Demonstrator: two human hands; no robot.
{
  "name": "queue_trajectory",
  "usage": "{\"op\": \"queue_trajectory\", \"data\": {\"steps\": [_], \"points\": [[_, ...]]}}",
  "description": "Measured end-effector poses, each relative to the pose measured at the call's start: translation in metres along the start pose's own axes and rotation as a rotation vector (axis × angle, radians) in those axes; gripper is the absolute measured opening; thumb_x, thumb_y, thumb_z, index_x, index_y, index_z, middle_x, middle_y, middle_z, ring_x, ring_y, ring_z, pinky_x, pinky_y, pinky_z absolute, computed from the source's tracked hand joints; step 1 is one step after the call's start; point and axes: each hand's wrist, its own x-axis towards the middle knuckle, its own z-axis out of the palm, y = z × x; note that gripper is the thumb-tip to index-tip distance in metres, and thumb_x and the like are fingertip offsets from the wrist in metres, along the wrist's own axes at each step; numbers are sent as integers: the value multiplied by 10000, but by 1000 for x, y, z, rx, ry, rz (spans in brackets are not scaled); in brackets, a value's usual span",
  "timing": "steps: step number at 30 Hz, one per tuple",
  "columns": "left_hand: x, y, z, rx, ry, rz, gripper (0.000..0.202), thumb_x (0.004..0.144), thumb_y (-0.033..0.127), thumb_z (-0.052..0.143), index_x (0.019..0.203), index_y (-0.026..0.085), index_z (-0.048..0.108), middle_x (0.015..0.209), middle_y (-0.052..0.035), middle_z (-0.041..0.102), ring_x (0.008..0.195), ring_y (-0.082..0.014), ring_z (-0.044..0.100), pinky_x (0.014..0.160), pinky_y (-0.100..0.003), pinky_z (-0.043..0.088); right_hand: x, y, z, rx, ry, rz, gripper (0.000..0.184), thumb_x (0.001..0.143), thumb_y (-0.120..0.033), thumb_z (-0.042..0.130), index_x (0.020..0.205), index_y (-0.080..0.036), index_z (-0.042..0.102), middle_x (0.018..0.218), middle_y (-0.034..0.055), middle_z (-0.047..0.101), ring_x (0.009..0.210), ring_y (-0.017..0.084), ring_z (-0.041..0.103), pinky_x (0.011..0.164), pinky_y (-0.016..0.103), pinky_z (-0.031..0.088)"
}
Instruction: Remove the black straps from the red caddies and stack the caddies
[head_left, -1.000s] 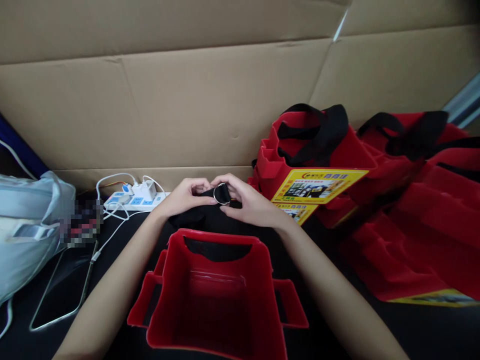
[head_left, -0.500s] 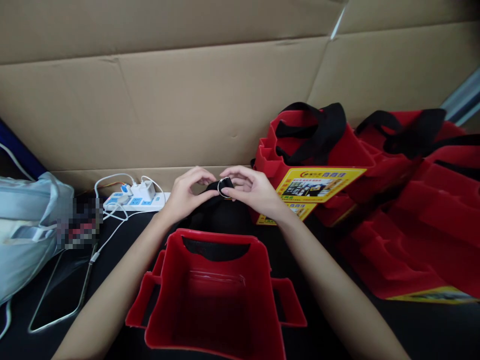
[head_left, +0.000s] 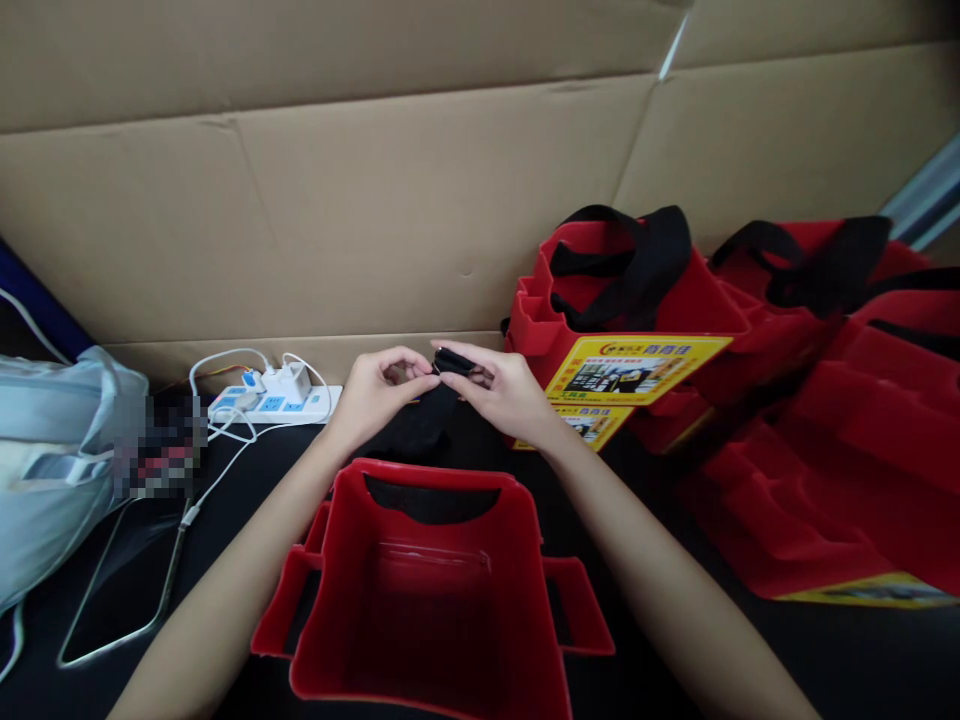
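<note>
Just beyond the red plastic box (head_left: 439,610), my two hands meet over a black webbing strap (head_left: 420,420). My left hand (head_left: 379,390) pinches the strap between thumb and fingers. On the other side my right hand (head_left: 506,390) grips a folded end of the same strap, its thumb underneath. The metal ring on the strap is mostly hidden by the fold and my fingertips. The box stands with its open top toward me, and black strap material shows through the slot in its far wall.
To the right stand several red boxes (head_left: 525,300) with black straps and yellow labels (head_left: 637,370). A white power strip (head_left: 322,403) with cables, a phone (head_left: 124,580) and a pale bag (head_left: 52,450) lie at left. A cardboard wall (head_left: 360,220) rises behind.
The strap end has been turned between my fingers, so the ring that faced me is now largely covered. Both hands have shifted only slightly. The box has stayed put.
</note>
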Motion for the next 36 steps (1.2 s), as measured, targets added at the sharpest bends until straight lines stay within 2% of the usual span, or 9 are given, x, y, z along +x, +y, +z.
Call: {"op": "queue_trajectory", "data": {"steps": [4,8,13,17,19,21,26,31,36], "points": [[0,-2,1,-3,-19,-55,192,696,337,662,743,153,628,660,-3,604,572,-97,488,540,-220,388,1,4,2,-77,-1,-5,340,820,-332,526,1114,-180,603,1023,68,640,658,141,582,582,273,493],[0,-3,-1,106,-28,-76,155,704,304,645,720,151,621,646,-1,606,552,-94,481,540,-224,379,2,3,4,-144,-19,-2,271,837,-340,496,1012,-170,616,844,33,636,534,97,512,529,237,433],[3,0,-11,123,-159,-58,173,757,309,581,719,141,585,685,-6,593,598,-99,491,573,-226,375,4,1,4,6,-66,45,251,844,-375,483,860,-152,596,676,-4,532,532,90,487,529,220,410],[5,1,-17,142,-253,-69,149,761,294,576,765,144,567,698,-1,568,605,-98,478,582,-226,366,5,7,2,254,-144,35,213,777,-334,584,910,-174,537,873,17,533,756,116,536,685,245,459],[5,1,-17,150,-286,-62,144,763,291,575,774,148,560,693,5,555,599,-95,463,573,-222,354,6,11,1,312,-173,-10,280,747,-306,622,975,-197,500,978,26,511,935,142,509,832,289,429],[4,2,-16,143,-302,-38,129,771,279,562,770,150,549,689,8,542,610,-96,458,575,-220,349,6,13,1,304,-214,-37,313,748,-293,623,1011,-209,476,1006,28,490,1003,151,472,908,321,379],[2,6,-16,78,-338,-5,84,773,222,543,745,151,507,691,9,512,644,-101,463,610,-228,366,4,14,0,309,-279,-8,218,767,-299,603,843,-196,427,873,2,442,815,116,464,777,273,407],[2,9,-16,17,-308,41,75,781,200,543,751,154,492,756,2,500,686,-97,488,638,-227,382,2,11,5,403,-259,15,263,742,-325,624,865,-195,432,906,12,468,865,126,456,794,260,382],[1,9,-14,-18,-369,-12,122,802,267,544,786,159,491,742,4,498,619,-86,466,552,-210,353,1,15,8,567,-306,167,306,733,-439,611,807,-175,476,709,-25,443,628,88,437,542,192,368]]}}
